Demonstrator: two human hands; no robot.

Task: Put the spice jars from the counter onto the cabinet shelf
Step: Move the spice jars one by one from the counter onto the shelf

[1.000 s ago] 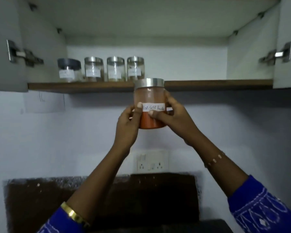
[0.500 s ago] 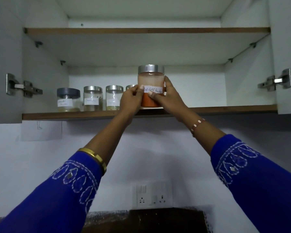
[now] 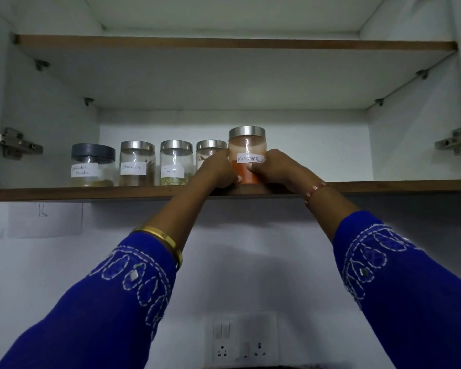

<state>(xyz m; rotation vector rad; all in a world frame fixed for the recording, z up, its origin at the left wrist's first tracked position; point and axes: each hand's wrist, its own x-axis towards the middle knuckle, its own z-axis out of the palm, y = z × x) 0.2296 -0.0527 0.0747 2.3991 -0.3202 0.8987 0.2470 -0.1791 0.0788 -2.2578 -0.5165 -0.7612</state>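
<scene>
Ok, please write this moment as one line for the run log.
step: placing chilli jar | left hand: grips jar | right hand: grips jar | jar: at shelf front, right of four jars

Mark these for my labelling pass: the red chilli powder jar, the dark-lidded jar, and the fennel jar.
red chilli powder jar (image 3: 247, 145): head view, on its clear upper wall below the steel lid.
dark-lidded jar (image 3: 93, 153): head view, on the grey lid.
fennel jar (image 3: 175, 161): head view, on the glass above its label.

A white switch and socket plate (image 3: 245, 338) sits low on the pale wall; a sheet of paper (image 3: 45, 220) hangs left, just under the cabinet; metal hinges — left (image 3: 14, 143) and right (image 3: 457, 141) — flank the opening.
</scene>
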